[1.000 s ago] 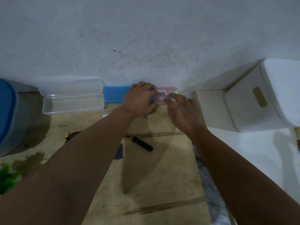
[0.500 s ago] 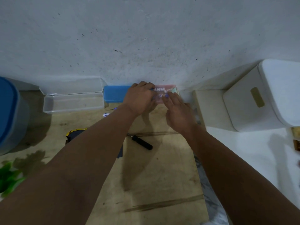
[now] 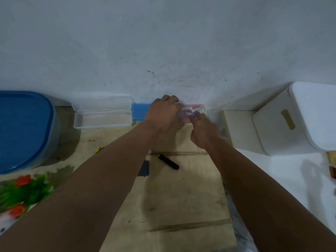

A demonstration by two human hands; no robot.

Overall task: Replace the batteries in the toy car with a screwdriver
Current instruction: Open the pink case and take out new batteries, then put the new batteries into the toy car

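Observation:
My left hand (image 3: 163, 113) curls over the left end of a small pink box (image 3: 197, 106) that stands against the wall. White and purple batteries (image 3: 188, 110) lie in the box. The fingertips of my right hand (image 3: 203, 130) rest on those batteries; whether they pinch one is hidden. A black-handled screwdriver (image 3: 169, 162) lies on the wooden board (image 3: 181, 197) between my forearms. A dark flat piece (image 3: 144, 170) lies left of the screwdriver. Only a yellow corner of the toy car (image 3: 101, 148) shows past my left forearm.
A clear plastic tray (image 3: 101, 119) and a blue box (image 3: 139, 110) stand along the wall to the left. At far left is a blue-lidded bin (image 3: 23, 128), with artificial flowers (image 3: 23, 193) in front of it. A white stool (image 3: 283, 122) stands on the right.
Both hands have stayed at the pink box. My right hand's fingers have shifted further onto the batteries. The view has moved slightly, bringing the flowers into sight.

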